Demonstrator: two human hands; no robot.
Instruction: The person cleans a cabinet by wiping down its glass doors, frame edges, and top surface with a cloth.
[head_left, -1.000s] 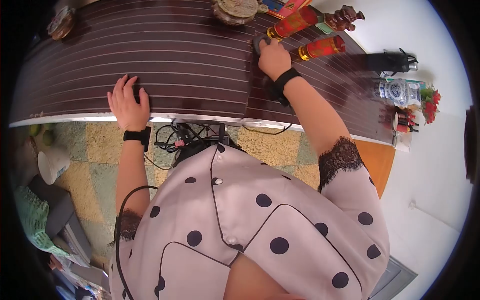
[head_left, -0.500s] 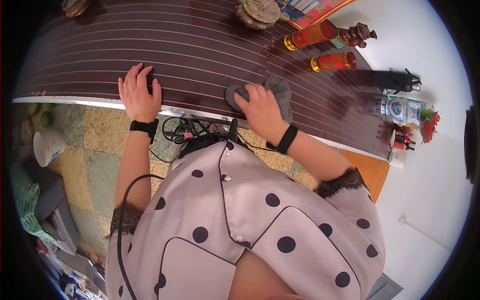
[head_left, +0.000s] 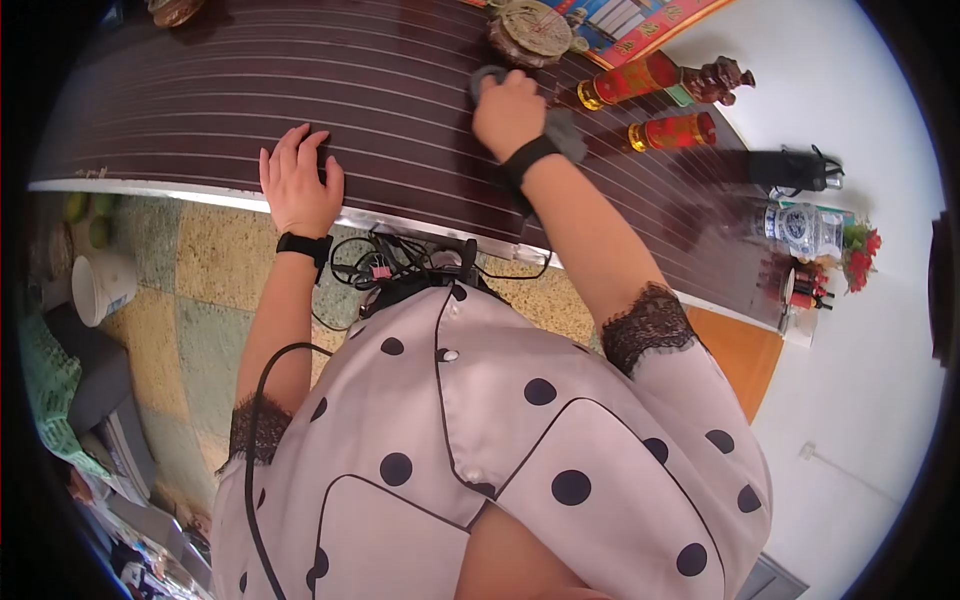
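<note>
Fingers of my right hand [head_left: 510, 117] are curled over a grey cloth [head_left: 566, 135] and press it on the dark striped tabletop [head_left: 390, 110]. Parts of the cloth show on both sides of the hand; the rest is hidden under it. Just beyond the fingertips stands a round carved brown pot [head_left: 533, 32]. My left hand [head_left: 303, 185] lies at the table's front edge, fingers spread on the surface and holding nothing.
Along the right stand two red and gold cylinders [head_left: 630, 80], a dark carved figurine [head_left: 722, 80], a black bottle [head_left: 795, 168], and a blue-and-white vase [head_left: 800, 228] with red flowers. Black cables [head_left: 375, 262] hang below the front edge. A white bucket [head_left: 103, 287] stands on the floor.
My right hand has slid the grey cloth away from the front edge, across the tabletop to near the carved pot. My left hand stays at the edge, slightly further right in view.
</note>
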